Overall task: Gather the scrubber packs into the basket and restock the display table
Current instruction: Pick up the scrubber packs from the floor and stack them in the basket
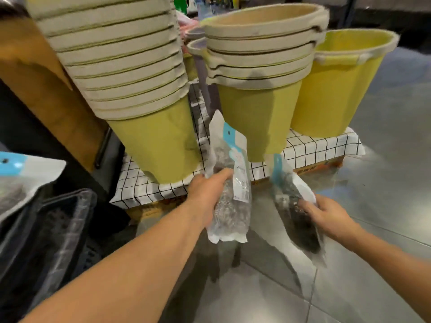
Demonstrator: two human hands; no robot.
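Observation:
My left hand (207, 194) grips a clear scrubber pack (229, 159) with a blue-and-white header, held upright in front of the display table (310, 149). My right hand (326, 215) grips a second scrubber pack (291, 206), tilted with its header up and to the left. A third scrubber pack (18, 173) shows at the left edge, above a dark basket (60, 220) with clear-wrapped items in it. Both held packs hang over the floor, just in front of the table's edge.
Tall stacks of yellow-green buckets (151, 136) with pale rims stand on the checked tablecloth, with a single yellow bucket (335, 89) at the right. A brown cardboard panel (35, 78) leans at the left. Grey tiled floor (373, 264) spreads to the right.

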